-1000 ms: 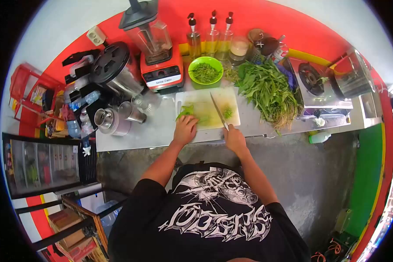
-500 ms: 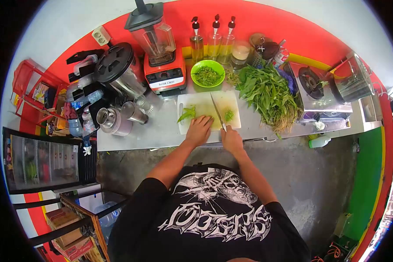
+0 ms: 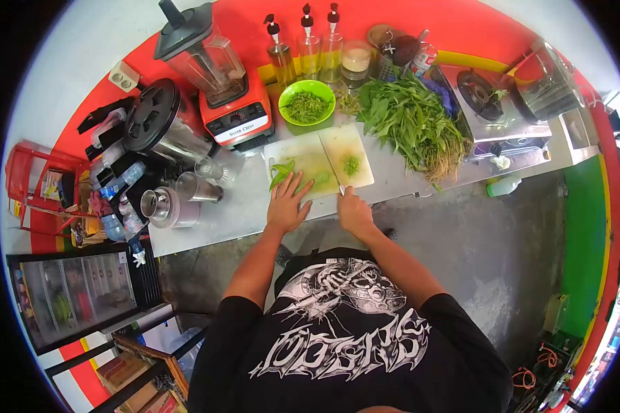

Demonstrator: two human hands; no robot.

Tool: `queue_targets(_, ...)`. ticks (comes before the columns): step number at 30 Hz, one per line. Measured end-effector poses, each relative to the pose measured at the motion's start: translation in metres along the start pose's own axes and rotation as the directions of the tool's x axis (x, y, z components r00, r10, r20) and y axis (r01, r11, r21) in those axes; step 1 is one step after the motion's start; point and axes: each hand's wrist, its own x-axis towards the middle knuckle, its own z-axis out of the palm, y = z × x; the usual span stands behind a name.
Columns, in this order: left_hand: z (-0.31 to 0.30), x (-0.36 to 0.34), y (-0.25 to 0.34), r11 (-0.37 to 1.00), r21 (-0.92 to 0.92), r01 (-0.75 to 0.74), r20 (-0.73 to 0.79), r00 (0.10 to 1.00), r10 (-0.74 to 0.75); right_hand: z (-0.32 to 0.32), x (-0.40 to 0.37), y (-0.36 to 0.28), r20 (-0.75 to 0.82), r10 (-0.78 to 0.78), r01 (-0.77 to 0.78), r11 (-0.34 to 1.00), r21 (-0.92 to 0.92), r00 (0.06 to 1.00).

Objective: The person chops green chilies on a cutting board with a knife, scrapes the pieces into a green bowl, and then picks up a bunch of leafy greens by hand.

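1. L hand (image 3: 288, 203): palm down at near-L part of the white cutting board (image 3: 351, 138). Fingers spread & nearly straight, pointing away from body, thumb out to R; not gripping.
2. L forearm (image 3: 258, 258) reaches fwd, leaning R toward wrist.
3. R hand (image 3: 355, 212): fingers closed round handle of knife (image 3: 329, 159), at board's near edge. R forearm (image 3: 401, 255) slants in to L.
4. Knife: over board, R of centre. Long axis approx. front-to-back, tip leaning L; points away from body, tip nr board's far edge. Can't tell if blade touches board.
5. Chopped greens (image 3: 351, 164): small pile on board, just R of blade.
6. Leafy sprig (image 3: 281, 173): board's L end, by L fingertips; contact unclear.
7. Beyond board: green bowl (image 3: 307, 126), w/ blender (image 3: 237, 118) to its L, leafy bunch (image 3: 410, 117) to its R, all on metal counter (image 3: 244, 217).
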Motion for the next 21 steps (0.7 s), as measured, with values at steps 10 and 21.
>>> queue_targets(10,-0.005,0.000,0.003,0.995,-0.097,0.007,-0.056,0.998,-0.012,-0.019,0.013,-0.009,0.034,-0.038,0.041,0.995,-0.087,0.999)
queue_targets(21,-0.005,0.000,0.003,0.997,-0.070,0.017,-0.042,0.999,-0.020,-0.005,0.031,-0.006,0.044,-0.048,0.048,0.999,-0.001,0.998)
